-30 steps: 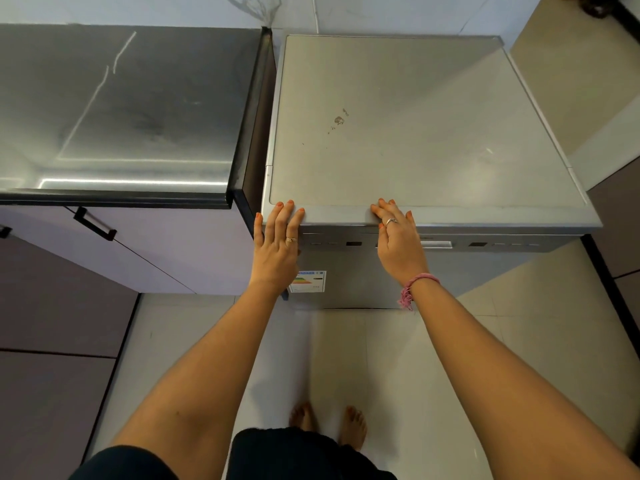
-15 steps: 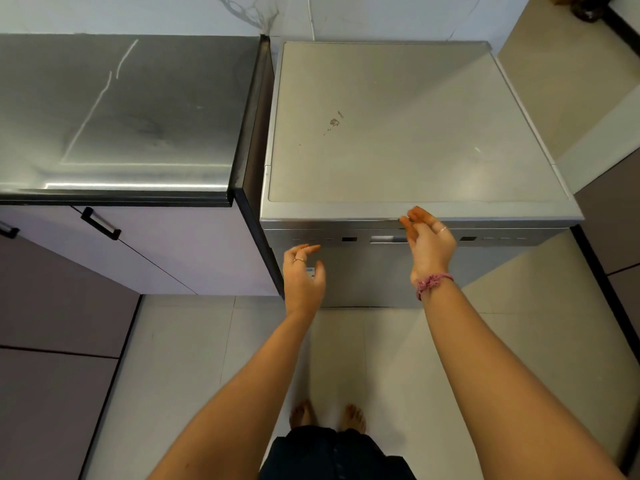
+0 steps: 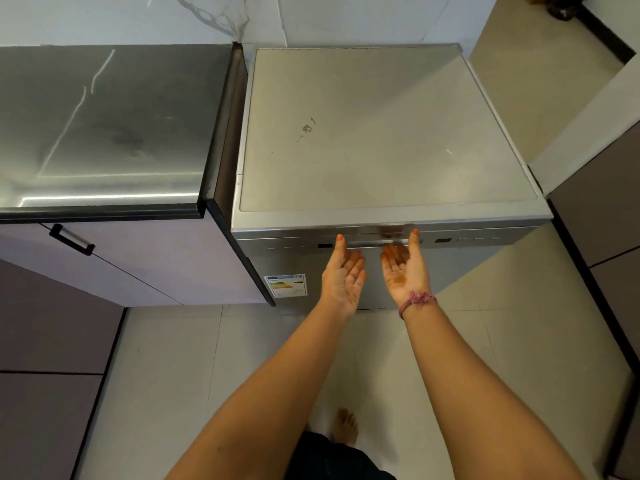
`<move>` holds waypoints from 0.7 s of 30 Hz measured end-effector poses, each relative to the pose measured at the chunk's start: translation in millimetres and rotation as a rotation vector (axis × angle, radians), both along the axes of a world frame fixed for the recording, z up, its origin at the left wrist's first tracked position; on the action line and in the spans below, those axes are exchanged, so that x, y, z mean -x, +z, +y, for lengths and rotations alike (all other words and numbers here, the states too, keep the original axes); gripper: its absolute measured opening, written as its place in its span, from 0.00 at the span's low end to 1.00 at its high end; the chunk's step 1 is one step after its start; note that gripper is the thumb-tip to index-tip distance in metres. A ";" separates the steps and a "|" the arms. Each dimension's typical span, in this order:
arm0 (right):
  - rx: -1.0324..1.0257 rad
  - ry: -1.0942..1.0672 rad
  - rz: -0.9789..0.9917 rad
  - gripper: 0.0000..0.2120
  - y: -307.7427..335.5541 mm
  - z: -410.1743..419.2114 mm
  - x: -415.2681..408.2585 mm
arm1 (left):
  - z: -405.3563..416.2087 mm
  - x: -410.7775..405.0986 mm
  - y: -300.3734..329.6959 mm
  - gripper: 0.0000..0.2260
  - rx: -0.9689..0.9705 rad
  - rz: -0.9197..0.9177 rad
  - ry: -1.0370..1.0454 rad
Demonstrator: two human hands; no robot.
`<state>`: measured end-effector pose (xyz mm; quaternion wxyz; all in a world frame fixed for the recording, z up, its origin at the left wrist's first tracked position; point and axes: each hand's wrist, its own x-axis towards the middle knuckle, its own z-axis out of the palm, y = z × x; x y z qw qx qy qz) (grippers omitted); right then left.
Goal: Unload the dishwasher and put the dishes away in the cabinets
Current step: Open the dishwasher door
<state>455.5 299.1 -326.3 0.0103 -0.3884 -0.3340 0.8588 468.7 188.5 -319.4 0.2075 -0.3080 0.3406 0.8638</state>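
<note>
A silver freestanding dishwasher [image 3: 381, 133] stands against the wall with its door closed; no dishes are in view. Its recessed door handle [image 3: 377, 242] sits in the middle of the control strip under the top edge. My left hand [image 3: 343, 275] and my right hand [image 3: 403, 268] are side by side, palms up, fingers reaching up under that handle. The fingertips are hidden in the recess, so the grip cannot be made out. A pink band circles my right wrist.
A dark steel countertop [image 3: 104, 126] adjoins the dishwasher on the left, over a pale cabinet door with a black handle [image 3: 71, 239]. Dark cabinet fronts [image 3: 602, 216] stand at the right. An energy label [image 3: 285, 285] is on the dishwasher door. Light floor tiles lie below.
Both hands left the dishwasher's top edge, dropped, turned palms up and came together at the door handle in the middle.
</note>
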 end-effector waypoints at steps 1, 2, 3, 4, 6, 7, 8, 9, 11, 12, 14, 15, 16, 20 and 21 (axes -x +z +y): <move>-0.010 0.028 0.008 0.27 -0.3 0.4 2.4 | 6.7 2.9 0.6 0.34 -0.008 0.004 -0.012; -0.018 0.054 0.016 0.28 -0.1 0.5 4.0 | 12.4 5.7 0.8 0.34 -0.013 0.005 -0.014; -0.022 0.074 0.023 0.28 0.0 0.7 6.1 | 18.2 8.9 0.8 0.34 -0.015 0.005 -0.008; -0.020 0.084 0.032 0.26 -0.3 1.4 7.9 | 23.3 12.1 1.1 0.33 -0.020 0.008 0.003; -0.013 0.101 0.042 0.24 -0.1 3.1 10.8 | 30.8 18.2 0.6 0.29 -0.033 0.023 0.032; -0.017 0.115 0.041 0.24 -1.1 3.9 11.4 | 33.1 21.2 -0.8 0.28 -0.043 0.032 0.046; -0.020 0.123 0.036 0.24 -2.6 5.3 11.9 | 35.1 24.1 -2.8 0.28 -0.046 0.037 0.059; -0.019 0.126 0.033 0.24 -4.4 6.6 12.4 | 36.5 26.8 -5.1 0.29 -0.038 0.037 0.069; -0.014 0.134 0.043 0.24 -5.4 8.5 14.2 | 38.7 30.5 -9.4 0.30 -0.017 0.036 0.083; -0.014 0.141 0.046 0.23 -5.8 9.1 15.1 | 39.5 32.0 -11.4 0.30 -0.011 0.039 0.087; 0.007 0.151 0.050 0.22 -7.2 10.4 16.8 | 40.9 35.8 -15.1 0.30 -0.003 0.044 0.097; 0.014 0.159 0.050 0.22 -7.9 10.4 17.5 | 41.3 37.4 -16.7 0.30 0.001 0.047 0.102; 0.013 0.163 0.057 0.22 -9.2 10.7 17.7 | 41.8 38.4 -18.1 0.30 -0.001 0.052 0.106; 0.023 0.125 0.061 0.26 -13.8 10.9 19.5 | 44.8 39.9 -20.9 0.31 0.004 0.077 0.112; 0.018 0.133 0.066 0.28 -12.1 9.9 19.4 | 45.1 40.5 -21.7 0.30 0.006 0.082 0.115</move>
